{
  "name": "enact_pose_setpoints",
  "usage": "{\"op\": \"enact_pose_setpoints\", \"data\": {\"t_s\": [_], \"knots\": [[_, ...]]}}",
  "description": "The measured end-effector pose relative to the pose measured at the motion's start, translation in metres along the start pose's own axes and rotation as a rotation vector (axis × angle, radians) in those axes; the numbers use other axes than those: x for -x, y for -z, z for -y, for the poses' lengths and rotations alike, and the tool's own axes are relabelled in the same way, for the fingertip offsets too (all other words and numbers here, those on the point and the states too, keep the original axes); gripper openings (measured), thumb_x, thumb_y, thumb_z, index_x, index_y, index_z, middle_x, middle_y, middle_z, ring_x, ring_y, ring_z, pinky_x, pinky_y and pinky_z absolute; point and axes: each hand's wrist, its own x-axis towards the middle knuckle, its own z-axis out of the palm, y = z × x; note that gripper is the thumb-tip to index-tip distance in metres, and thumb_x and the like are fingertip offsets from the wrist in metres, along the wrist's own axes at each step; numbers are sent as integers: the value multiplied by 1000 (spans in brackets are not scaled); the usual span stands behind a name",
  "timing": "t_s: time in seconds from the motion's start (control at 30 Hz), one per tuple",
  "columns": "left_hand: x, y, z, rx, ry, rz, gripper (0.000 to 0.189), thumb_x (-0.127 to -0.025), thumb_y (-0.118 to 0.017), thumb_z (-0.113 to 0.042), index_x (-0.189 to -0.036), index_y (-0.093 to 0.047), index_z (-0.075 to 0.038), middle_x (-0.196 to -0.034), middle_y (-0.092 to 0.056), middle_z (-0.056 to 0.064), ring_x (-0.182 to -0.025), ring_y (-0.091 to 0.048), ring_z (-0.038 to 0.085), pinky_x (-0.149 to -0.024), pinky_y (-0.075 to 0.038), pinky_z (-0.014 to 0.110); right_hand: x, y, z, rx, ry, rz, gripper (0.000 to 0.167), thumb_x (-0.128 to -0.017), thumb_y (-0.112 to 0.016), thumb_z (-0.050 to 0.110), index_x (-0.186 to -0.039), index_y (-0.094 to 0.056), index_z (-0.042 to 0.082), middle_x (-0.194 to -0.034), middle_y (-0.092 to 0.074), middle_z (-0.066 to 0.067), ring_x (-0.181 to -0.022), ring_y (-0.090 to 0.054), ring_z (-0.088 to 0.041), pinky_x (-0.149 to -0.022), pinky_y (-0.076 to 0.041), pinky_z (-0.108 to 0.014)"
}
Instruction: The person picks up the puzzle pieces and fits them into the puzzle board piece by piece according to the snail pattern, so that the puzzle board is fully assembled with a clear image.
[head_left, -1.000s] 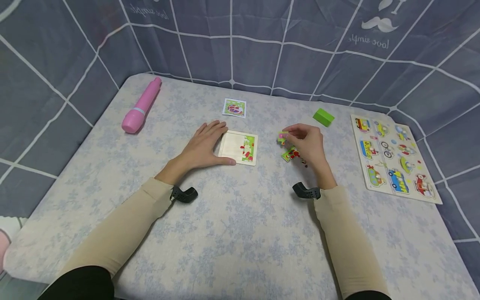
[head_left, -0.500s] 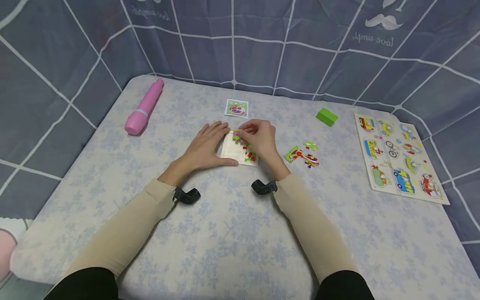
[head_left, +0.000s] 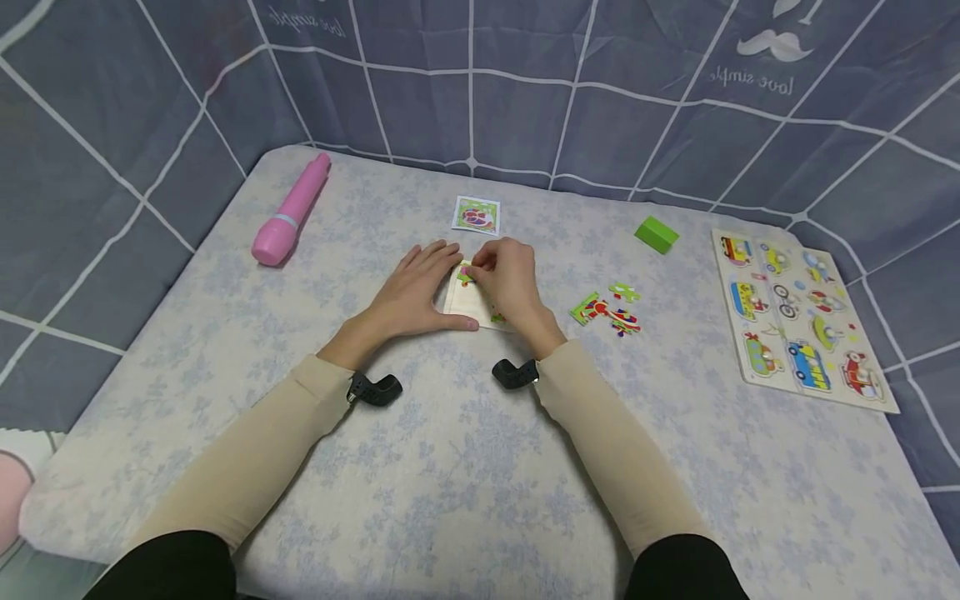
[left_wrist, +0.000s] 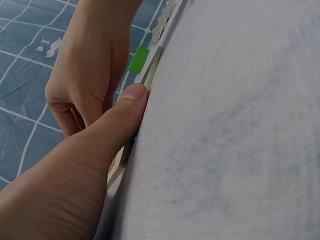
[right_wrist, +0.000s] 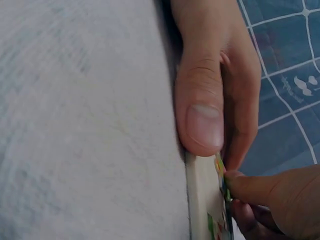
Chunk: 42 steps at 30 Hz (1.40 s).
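Two hands meet at the wooden jigsaw tray [head_left: 459,302]. We see the left hand [head_left: 415,294] spanning its left side, fingers extended, thumb along the near edge, presumably to steady it. The right hand [head_left: 510,279] pinches a green puzzle piece [head_left: 464,275] at the tray's far left corner; whether it sits flush we cannot tell. Loose pieces [head_left: 597,307] lie right of the tray, handily close, we judge; a picture card [head_left: 476,216] lies beyond it, perhaps for easy viewing.

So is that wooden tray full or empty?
Partly filled: the tray shows a green piece and bare wood. The right hand hides part; loose puzzle pieces lie outside.
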Motion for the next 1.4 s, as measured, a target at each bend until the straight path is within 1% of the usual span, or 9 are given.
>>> {"op": "enact_pose_setpoints", "data": {"t_s": [0.27, 0.4, 0.5, 0.7, 0.83, 1.0, 1.1, 1.27, 1.4], "knots": [[-1, 0, -1, 11, -6, 5, 116, -78, -81, -71, -163, -36, -7, -174, -29, 10, -165, -14, 26, -136, -2, 46, 0, -2, 1, -16, 41, 40, 8, -94, -81, 12, -96, -83, 5, -98, -78, -10, -92, -74, -21, -79, -61, -31], [-3, -1, -2, 7, -9, 5, 116, -78, -80, -73, -163, -36, -8, -174, -28, 9, -165, -14, 26, -136, -2, 46, 4, 2, -2, -24, 41, 17, 9, -94, -81, 11, -100, -83, 4, -99, -79, -11, -90, -76, -22, -80, -62, -31], [-4, -1, -4, 3, -7, 6, 116, -78, -79, -74, -163, -37, -8, -174, -28, 8, -164, -14, 26, -136, -3, 46, 7, 7, -4, -30, 36, 24, 9, -95, -79, 7, -101, -82, 3, -100, -79, -13, -88, -76, -22, -79, -63, -31], [-5, -1, -4, 3, -6, 11, 116, -78, -79, -74, -163, -36, -8, -174, -28, 8, -164, -14, 25, -136, -3, 45, 8, 21, -1, -22, 27, 161, 22, -90, -68, -7, -108, -80, -2, -104, -78, -15, -91, -75, -23, -81, -64, -31], [-5, -2, -4, 7, -11, 6, 116, -78, -80, -73, -163, -36, -7, -174, -28, 9, -164, -14, 25, -136, -2, 45, 6, 23, 2, 21, 32, 208, 22, -91, -71, -5, -111, -79, -2, -108, -77, -15, -96, -75, -24, -83, -64, -31], [-4, -3, -3, 6, -17, 4, 116, -78, -80, -72, -163, -36, -6, -174, -29, 10, -164, -15, 26, -136, -3, 46, 8, 20, 1, 30, 37, 177, 19, -93, -75, -1, -112, -79, -2, -107, -77, -15, -94, -75, -24, -82, -64, -31], [-3, -2, -2, 4, -14, 1, 116, -78, -81, -70, -163, -36, -5, -173, -29, 11, -164, -15, 27, -136, -3, 47, 11, 18, -3, 19, 68, 150, 19, -94, -75, 1, -112, -79, -2, -106, -76, -15, -94, -75, -24, -82, -63, -31], [-2, -2, -2, -1, -3, 1, 117, -78, -81, -71, -163, -36, -5, -174, -29, 11, -164, -15, 27, -136, -3, 48, 17, 24, -14, -78, 77, 84, 17, -95, -76, 4, -111, -79, -2, -106, -75, -15, -93, -77, -25, -85, -65, -33], [-2, -2, -2, 1, 5, -3, 116, -78, -81, -71, -163, -36, -6, -173, -29, 10, -164, -16, 27, -136, -4, 48, 21, 35, -28, -122, 48, 28, 16, -96, -76, 6, -109, -80, -1, -107, -75, -16, -94, -77, -26, -87, -66, -34]]}}
